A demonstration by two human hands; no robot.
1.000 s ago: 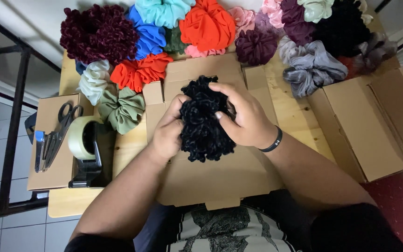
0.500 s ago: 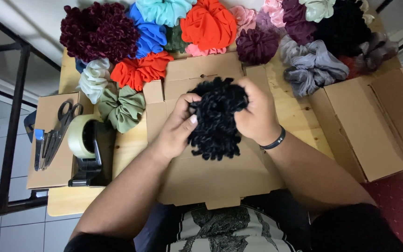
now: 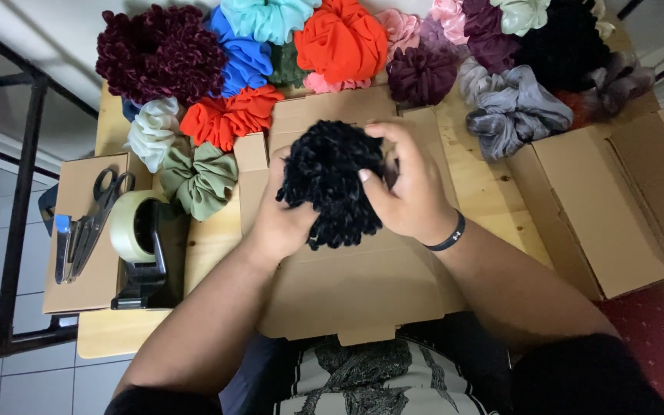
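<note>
Both the left hand (image 3: 282, 223) and the right hand (image 3: 405, 192) clasp the black scrunchie (image 3: 330, 180) just above the flat cardboard box (image 3: 363, 284); it looks light, soft, squashy; best gripped round its bunched body.

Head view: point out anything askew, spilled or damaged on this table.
Nothing looks damaged or spilled. Both hands, left hand and right hand, hold the black ruffled fabric scrunchie above the flat unfolded cardboard box. The scissors with black handles and tape dispenser sit tidily at left.
</note>
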